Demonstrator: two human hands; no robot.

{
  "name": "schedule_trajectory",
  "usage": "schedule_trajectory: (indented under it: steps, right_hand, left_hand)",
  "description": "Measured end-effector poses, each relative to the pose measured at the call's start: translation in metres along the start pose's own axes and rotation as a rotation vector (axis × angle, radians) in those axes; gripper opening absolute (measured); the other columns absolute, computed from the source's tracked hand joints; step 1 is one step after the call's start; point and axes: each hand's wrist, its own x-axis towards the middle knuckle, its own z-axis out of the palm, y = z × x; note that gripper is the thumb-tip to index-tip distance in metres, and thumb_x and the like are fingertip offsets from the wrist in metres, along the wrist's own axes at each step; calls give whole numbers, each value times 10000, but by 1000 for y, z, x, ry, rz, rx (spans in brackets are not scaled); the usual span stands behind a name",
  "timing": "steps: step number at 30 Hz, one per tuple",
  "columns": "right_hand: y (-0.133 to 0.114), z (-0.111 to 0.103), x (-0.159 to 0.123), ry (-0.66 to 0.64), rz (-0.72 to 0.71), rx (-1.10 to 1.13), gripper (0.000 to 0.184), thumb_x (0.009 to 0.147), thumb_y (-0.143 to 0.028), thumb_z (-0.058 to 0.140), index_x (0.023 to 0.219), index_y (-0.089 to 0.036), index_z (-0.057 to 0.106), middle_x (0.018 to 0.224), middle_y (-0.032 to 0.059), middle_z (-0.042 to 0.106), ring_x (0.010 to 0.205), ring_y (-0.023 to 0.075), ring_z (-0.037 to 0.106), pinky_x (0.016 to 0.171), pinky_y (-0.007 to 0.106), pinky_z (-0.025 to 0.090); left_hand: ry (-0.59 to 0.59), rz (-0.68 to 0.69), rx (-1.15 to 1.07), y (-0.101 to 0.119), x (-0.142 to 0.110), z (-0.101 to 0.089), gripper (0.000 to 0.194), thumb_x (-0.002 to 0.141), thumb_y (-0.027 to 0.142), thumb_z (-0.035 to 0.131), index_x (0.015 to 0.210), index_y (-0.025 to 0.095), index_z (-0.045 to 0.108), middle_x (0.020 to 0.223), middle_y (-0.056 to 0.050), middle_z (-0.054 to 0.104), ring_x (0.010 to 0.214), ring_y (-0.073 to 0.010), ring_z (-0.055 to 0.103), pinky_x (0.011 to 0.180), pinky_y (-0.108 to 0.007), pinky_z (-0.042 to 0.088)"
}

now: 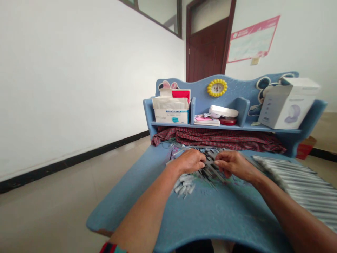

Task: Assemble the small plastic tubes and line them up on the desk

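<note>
A loose pile of thin dark and clear sticks [210,172], like pen parts, lies in the middle of the blue desk [210,214]. Over its left side my left hand [191,161] is closed, its fingertips pressed together. Facing it across the pile, my right hand [234,164] pinches with thumb and forefinger. Whatever sits between the fingers of either hand is too small and blurred to name. Short whitish translucent tube-like pieces [185,184] are heaped just below my left wrist. Beyond my right forearm lie rows of long clear and grey tubes [305,186], side by side.
Behind the pile, a folded red checked cloth [210,137] lies under the desk's shelf [173,124]. On the shelf stand a mask box [172,115], stacked papers [206,122], a round red tin [228,121] and a tall white box [286,105]. A white wall rises at left.
</note>
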Motion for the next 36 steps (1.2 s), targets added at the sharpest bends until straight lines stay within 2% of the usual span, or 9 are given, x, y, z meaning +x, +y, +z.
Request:
schedule_trajectory:
  steps: [4,8,10,13,18,23,28,33,36]
  right_hand:
    - [0,2,-2,-1,44,-69,440,816,-524,439,566,-165,488,441,-24,474,375,93,477,385,205,347]
    - [4,4,-2,-15,22,-25,362,780,-510,511,679,-164,539,506,-29,507,409,93,491,403,205,354]
    - [8,5,-1,-34,27,-32,367,782,-503,511,641,-165,528,481,-32,486,402,90,480,402,205,345]
    - [11,6,-1,-45,54,-76,423,801,-513,475,558,-167,488,437,-26,457,389,89,463,398,206,337]
    - [7,6,-2,-53,33,8,334,748,-506,552,707,-175,546,535,-33,491,434,92,483,414,204,357]
    - [8,6,0,-61,68,-56,429,802,-528,460,562,-173,477,467,-25,463,398,87,465,400,206,339]
    - [8,6,0,-54,29,10,345,762,-511,530,683,-175,515,523,-36,493,420,90,488,409,203,356]
    - [8,6,0,-38,64,-64,407,798,-521,464,582,-176,469,490,-21,510,395,88,483,396,203,351]
    - [6,6,0,-31,52,-60,395,791,-525,475,608,-176,489,510,-22,526,413,93,500,406,204,365]
  left_hand:
    - [-36,5,39,2,-2,1,150,752,203,510,778,182,656,686,-1,631,627,-122,543,549,-200,338]
    - [-47,-25,53,2,-4,3,201,764,223,519,898,189,664,815,-19,674,724,-133,585,609,-198,383]
    - [-58,-33,47,2,-4,4,212,770,231,518,923,196,662,838,-17,679,749,-135,592,626,-198,394]
    - [-62,-29,56,3,-5,4,207,778,237,509,908,191,663,831,-20,677,752,-138,594,619,-201,396]
    - [-50,-34,54,5,-6,4,221,775,237,506,919,178,662,832,-25,677,761,-138,593,629,-202,396]
    - [-77,-19,58,3,-5,5,207,774,210,492,901,187,655,809,-15,669,729,-124,580,621,-194,390]
    - [-78,-24,56,4,-5,4,198,774,206,494,891,189,652,800,-13,665,720,-125,575,607,-194,386]
    - [-71,-20,77,6,-6,3,181,772,196,497,867,191,651,771,-6,661,701,-120,571,601,-190,381]
    - [-48,-30,101,6,-6,4,169,773,197,503,864,194,645,782,-11,663,714,-126,582,601,-192,384]
